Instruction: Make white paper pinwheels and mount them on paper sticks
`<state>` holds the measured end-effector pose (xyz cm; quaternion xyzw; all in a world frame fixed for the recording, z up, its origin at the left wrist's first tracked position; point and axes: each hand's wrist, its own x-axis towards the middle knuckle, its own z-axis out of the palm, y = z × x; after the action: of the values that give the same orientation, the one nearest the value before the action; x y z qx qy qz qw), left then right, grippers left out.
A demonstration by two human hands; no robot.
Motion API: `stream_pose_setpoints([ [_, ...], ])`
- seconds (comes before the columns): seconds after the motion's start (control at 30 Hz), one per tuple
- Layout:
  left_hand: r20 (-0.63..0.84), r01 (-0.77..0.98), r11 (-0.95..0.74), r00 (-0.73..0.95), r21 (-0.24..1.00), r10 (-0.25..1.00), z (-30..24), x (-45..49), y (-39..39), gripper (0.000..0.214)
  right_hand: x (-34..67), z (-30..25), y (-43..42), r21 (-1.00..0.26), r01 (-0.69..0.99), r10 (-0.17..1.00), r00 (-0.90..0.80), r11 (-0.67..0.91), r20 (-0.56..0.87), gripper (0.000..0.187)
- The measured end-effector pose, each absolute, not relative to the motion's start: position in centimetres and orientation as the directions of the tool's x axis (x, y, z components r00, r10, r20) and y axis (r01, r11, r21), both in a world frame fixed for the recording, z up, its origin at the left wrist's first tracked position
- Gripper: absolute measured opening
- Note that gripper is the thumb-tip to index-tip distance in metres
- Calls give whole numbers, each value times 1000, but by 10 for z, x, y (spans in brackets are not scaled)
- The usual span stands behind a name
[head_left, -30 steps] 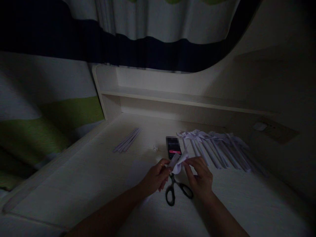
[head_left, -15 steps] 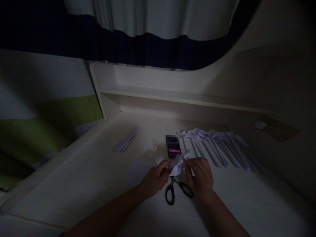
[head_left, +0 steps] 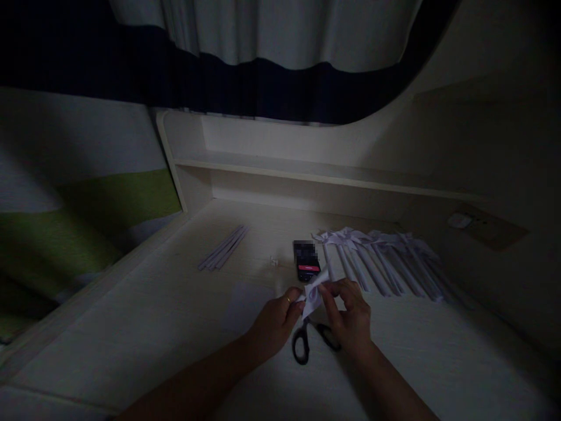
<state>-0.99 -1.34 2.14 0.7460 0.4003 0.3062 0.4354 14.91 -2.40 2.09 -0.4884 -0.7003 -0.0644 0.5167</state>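
A folded white paper pinwheel is held above the desk between my two hands. My left hand, with a ring on one finger, pinches its left side. On its right side, the fingertips of my right hand close on the paper near its middle. Scissors with black handles lie beneath, their blades mostly hidden by the paper and my hands. Just beyond the pinwheel, a phone rests with its screen lit. A flat sheet of paper lies left of my left hand.
Several paper pinwheels on rolled sticks lie in a row at the right. Thin paper sticks are bundled at the back left, and a small crumpled white bit lies near the phone. A shelf spans the desk's back.
The paper pinwheel has turned so that its face shows more. My right hand has shifted slightly left, its fingertips pressing closer to the pinwheel's middle.
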Motion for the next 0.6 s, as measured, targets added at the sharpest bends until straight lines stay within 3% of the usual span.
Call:
stream_pose_setpoints([
  [0.17,59,265,-226,520,937,852,21,-11,-13,19,149,20,-25,-469,732,644,54,494,763,9],
  [0.37,5,208,-133,523,969,852,18,-10,-14,22,148,20,-24,-440,732,611,41,520,790,7],
  [0.6,-50,-37,75,469,996,882,12,-3,-10,26,151,20,-23,-454,728,616,56,514,786,7],
])
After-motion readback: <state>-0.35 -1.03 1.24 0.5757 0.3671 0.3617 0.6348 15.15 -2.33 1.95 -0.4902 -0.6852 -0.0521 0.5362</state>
